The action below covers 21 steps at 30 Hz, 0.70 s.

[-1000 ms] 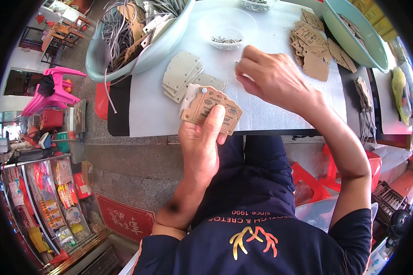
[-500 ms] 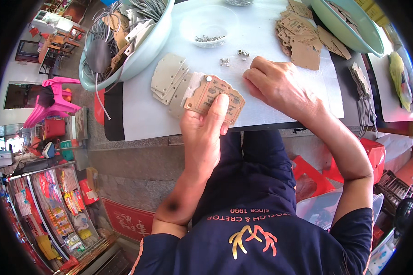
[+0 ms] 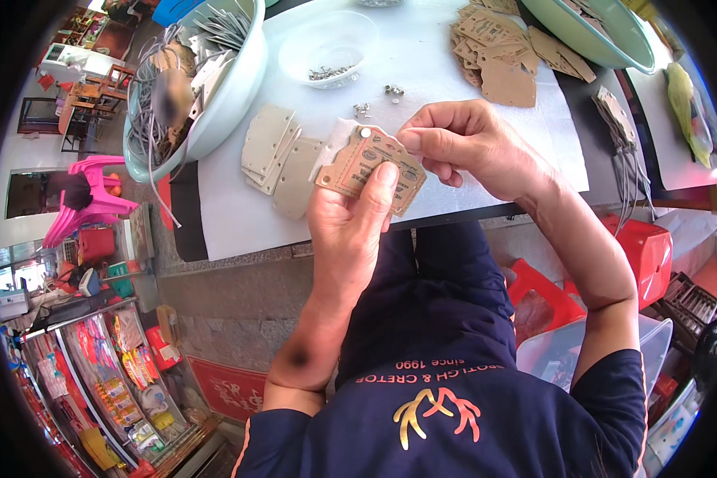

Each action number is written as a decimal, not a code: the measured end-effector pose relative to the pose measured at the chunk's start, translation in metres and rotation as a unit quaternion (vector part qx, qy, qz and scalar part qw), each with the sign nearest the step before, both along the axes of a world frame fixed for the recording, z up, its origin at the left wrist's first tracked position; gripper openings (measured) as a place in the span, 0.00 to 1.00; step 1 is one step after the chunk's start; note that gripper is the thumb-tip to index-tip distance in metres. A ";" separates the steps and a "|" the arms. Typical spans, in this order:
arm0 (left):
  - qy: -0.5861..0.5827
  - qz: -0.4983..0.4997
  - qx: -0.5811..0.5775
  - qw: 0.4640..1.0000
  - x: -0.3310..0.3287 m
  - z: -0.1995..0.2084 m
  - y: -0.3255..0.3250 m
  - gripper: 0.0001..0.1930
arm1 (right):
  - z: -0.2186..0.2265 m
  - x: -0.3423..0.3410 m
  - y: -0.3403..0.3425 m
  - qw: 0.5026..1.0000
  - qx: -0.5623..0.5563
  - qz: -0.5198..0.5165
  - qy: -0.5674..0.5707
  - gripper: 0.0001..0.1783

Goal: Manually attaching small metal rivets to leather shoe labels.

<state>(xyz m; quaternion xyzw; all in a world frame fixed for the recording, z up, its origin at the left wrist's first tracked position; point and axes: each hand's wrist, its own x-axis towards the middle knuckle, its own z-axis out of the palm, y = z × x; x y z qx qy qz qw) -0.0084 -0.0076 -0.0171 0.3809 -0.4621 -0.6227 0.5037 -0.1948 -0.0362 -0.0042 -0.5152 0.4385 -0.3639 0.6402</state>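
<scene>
A brown printed cardboard tag (image 3: 364, 169) is gripped by my left hand (image 3: 346, 231), thumb on its face and fingers behind. A round white stud (image 3: 366, 132) sits at its top corner, and a whitish piece (image 3: 338, 134) shows behind it. My right hand (image 3: 478, 151) has thumb and forefinger pinched together at the tag's upper right edge; whatever is between them is hidden. Left of the tag, several beige cards (image 3: 269, 143) lie overlapped. Small metal fasteners (image 3: 393, 90) are loose beyond my hands, and more pieces (image 3: 331, 73) lie in a clear bowl (image 3: 293, 60).
A white sheet (image 3: 251, 227) covers much of the dark table. At left stands a pale green basin (image 3: 235, 103) of grey cords and tags; another basin (image 3: 613, 64) is far right. Brown cards (image 3: 506, 80) are piled near it. Corded tags (image 3: 617, 119) hang over the right edge.
My right hand has come left and down to the tag's edge, its thumb and forefinger now pinched there. My left hand still holds the tag. The view has shifted slightly.
</scene>
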 end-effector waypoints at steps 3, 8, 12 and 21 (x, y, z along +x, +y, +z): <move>0.002 -0.016 -0.003 1.000 -0.001 0.000 -0.002 0.14 | -0.002 -0.002 -0.001 0.998 0.029 0.010 -0.055 0.14; 0.004 -0.036 -0.010 0.999 -0.002 0.001 -0.002 0.12 | -0.005 -0.009 -0.007 0.991 0.085 0.032 -0.095 0.12; -0.006 -0.030 -0.010 0.999 -0.002 0.003 -0.001 0.12 | 0.000 -0.007 -0.007 0.988 0.103 0.057 -0.099 0.12; 0.024 -0.017 0.005 1.000 0.000 -0.002 -0.007 0.12 | 0.002 -0.009 -0.006 0.989 0.094 0.056 -0.097 0.14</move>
